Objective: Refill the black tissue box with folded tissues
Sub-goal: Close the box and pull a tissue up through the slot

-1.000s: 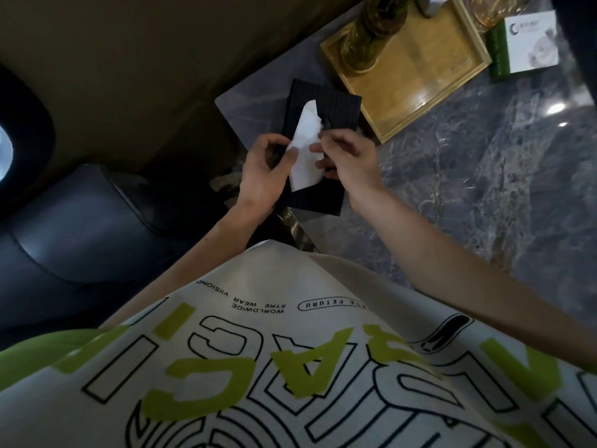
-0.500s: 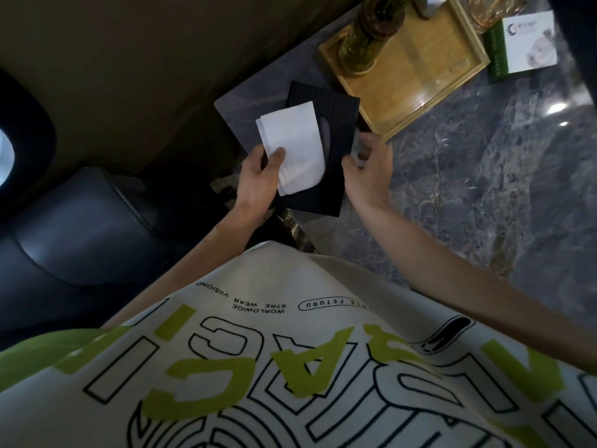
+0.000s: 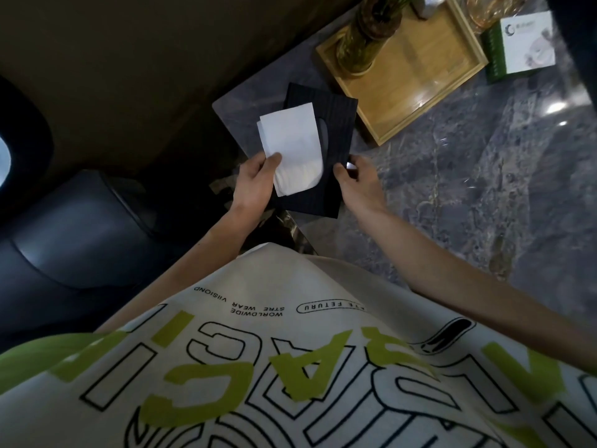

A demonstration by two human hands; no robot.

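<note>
Pinching a folded white tissue (image 3: 290, 147) under its thumb, the left hand (image 3: 253, 185) holds it flat over the slotted face of the black tissue box (image 3: 339, 121), while the right hand (image 3: 360, 184) grips the box's near right edge. The box lies on a marble tabletop (image 3: 484, 195); beyond it are a wooden tray (image 3: 429, 76) bearing a glass bottle (image 3: 365, 43), and a green-and-white carton (image 3: 523, 43), print illegible. Progress, judged: late, this sheet left to settle at the slot; on the shirt (image 3: 290, 367) nearer than the box, inverted: "WORLDWIDE STRE WEAR VIISIOND".

Two hands (image 3: 255, 185) (image 3: 361, 185), one black tissue box (image 3: 339, 124), one folded tissue (image 3: 290, 147), one tray (image 3: 420, 79), one vase (image 3: 365, 43).
</note>
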